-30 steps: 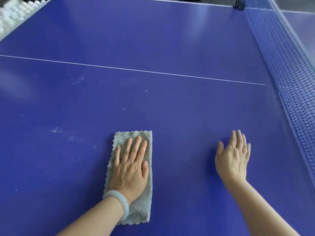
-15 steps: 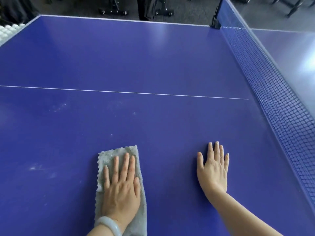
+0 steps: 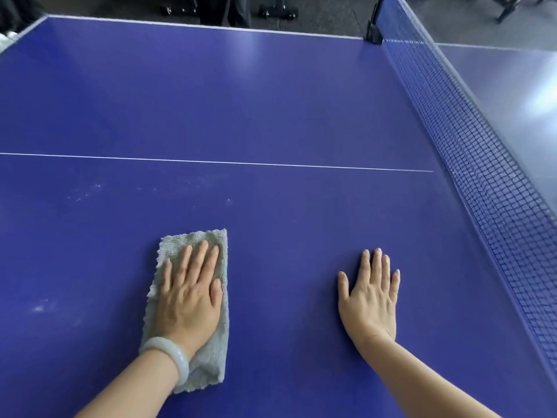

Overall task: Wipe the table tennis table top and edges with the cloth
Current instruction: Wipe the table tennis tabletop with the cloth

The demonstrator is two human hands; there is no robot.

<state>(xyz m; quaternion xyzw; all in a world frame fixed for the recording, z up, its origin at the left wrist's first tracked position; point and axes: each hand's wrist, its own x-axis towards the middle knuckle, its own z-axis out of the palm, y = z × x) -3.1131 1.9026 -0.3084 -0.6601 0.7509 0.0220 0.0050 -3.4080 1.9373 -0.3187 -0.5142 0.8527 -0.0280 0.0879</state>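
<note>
A folded grey cloth lies flat on the blue table tennis table, near its front. My left hand, with a pale bangle on the wrist, presses down on the cloth with straight fingers. My right hand rests flat on the bare table top to the right of the cloth, fingers straight and together. Pale dusty smears show on the surface left of and beyond the cloth.
The net runs along the right side, clamped by a black post at the far edge. A white centre line crosses the table. Beyond the far edge stand dark wheeled frames on the floor.
The view has tilted up, so more of the far edge and floor shows. The cloth under my left hand has slid a little forward; both hands stay flat.
</note>
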